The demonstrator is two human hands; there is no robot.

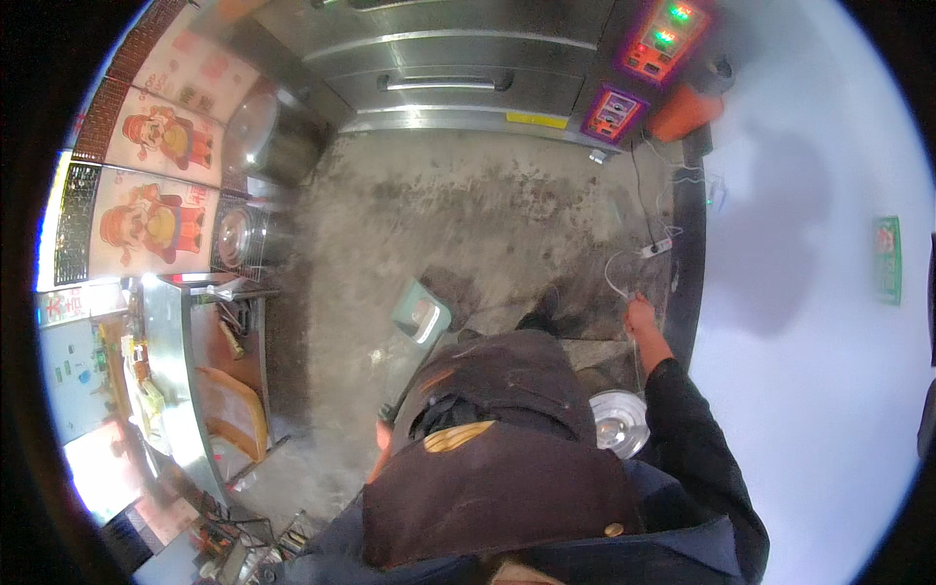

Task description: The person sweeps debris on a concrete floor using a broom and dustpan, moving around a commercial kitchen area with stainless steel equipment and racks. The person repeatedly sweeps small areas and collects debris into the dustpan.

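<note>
My right hand reaches down at the right, its fingers closed on a white cable that loops towards a white power strip on the floor. At the lower left, my left hand is partly hidden by my brown apron; it grips a dark handle. That handle leads up to a pale green plastic head or scoop resting low over the concrete floor. A round shiny metal lid or pan lies beside my right forearm.
A steel oven with lit control panels stands ahead, an orange container at its right corner. Cables run along the white wall. Metal pots and a steel table with a wooden-framed item below stand left.
</note>
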